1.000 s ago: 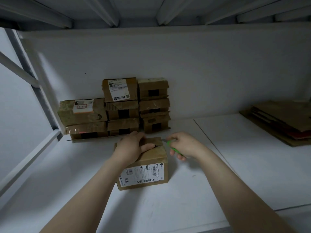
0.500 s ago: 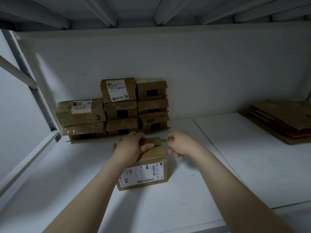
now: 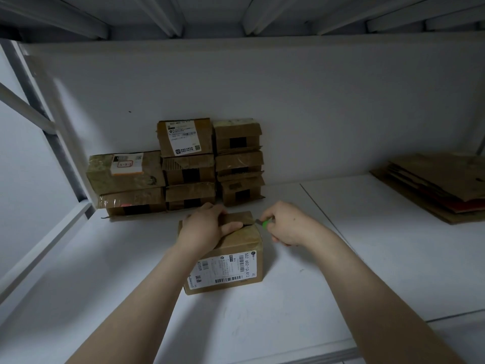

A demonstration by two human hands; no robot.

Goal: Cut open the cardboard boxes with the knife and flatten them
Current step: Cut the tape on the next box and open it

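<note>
Landmark: near box (image 3: 237,252), a small brown corrugated carton standing on the white shelf board (image 3: 288,298).
Near box, surface: glossy clear tape over the top; a white printed shipping label (image 3: 224,269) with barcodes on the side facing the camera.
Near box, state: flaps down, with a short dark slit in the top seam at its right end. Contents cannot be seen.
Left hand (image 3: 203,228): palm down on top of the near box, fingers bent over its far edge, thumb lying flat along the taped top. It grips the carton.
Right hand (image 3: 287,223): just right of the near box, fingers curled round the knife (image 3: 263,222).
Knife: green handle, short grey blade. The tip is at the right end of the near box's top seam.
Stack (image 3: 189,166): behind the near box, against the white back wall (image 3: 288,101). Eight closed brown cartons in three columns: two wider ones on the left, three and three beside them. Several are wrapped in shiny tape; two carry white labels. Contents not visible.
Flattened cardboard (image 3: 441,185): well to the right of the near box, a low pile of flat brown sheets.
Overhead: pale ribbed beams (image 3: 236,14) above the near box.
</note>
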